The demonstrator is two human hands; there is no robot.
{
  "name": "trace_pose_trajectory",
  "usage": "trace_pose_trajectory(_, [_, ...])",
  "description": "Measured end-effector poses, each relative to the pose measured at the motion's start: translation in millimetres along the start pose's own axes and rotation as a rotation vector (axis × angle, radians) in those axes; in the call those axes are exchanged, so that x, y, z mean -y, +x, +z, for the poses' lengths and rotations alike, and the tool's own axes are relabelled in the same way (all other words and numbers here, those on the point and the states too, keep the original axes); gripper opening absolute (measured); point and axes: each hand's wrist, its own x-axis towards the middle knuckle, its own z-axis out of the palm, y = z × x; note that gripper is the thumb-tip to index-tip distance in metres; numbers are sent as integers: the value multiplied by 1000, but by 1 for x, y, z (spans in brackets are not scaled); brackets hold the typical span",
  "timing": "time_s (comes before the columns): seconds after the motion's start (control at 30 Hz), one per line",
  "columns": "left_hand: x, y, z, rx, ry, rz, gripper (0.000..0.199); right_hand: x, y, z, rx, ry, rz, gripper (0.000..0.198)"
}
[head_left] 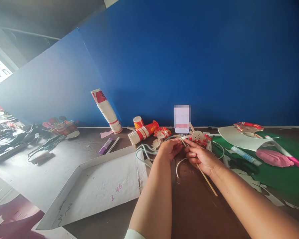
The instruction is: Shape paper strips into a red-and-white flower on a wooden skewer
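Near the middle of the table, my left hand (170, 148) and my right hand (201, 157) meet. A thin wooden stick (208, 182) slants from between their fingertips, under my right palm, toward the table's front. My left fingers pinch by its upper end, where a white strip also shows. My right fingers are curled about the stick. A white cord (178, 168) curves below the hands, and pale looped tubing (146, 152) lies beside my left wrist. Just behind my hands is a cut-paper piece with red parts (198, 136); my fingers partly hide what they grip.
An upright phone (181, 121) stands behind. To the left are a shallow white box lid (104, 189), a leaning stack of paper cups (107, 111), fallen cups (144, 131) and a purple glue stick (105, 146). Right: green sheet (289, 179), a pink balloon (274, 158), a marker (286, 152).
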Motion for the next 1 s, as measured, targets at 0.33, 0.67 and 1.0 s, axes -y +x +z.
trace_pose_trajectory(0.33, [0, -2, 2, -76, 91, 76, 6, -2, 3, -1, 6, -14, -18, 47])
trace_pose_trajectory(0.67, [-1, -1, -1, -17, 24, 62, 7, -3, 4, -2, -18, -35, -40, 46])
trace_pose_trajectory(1.0, [2, 1, -3, 22, 13, 29, 2, -2, -4, 4, -16, -119, -48, 50])
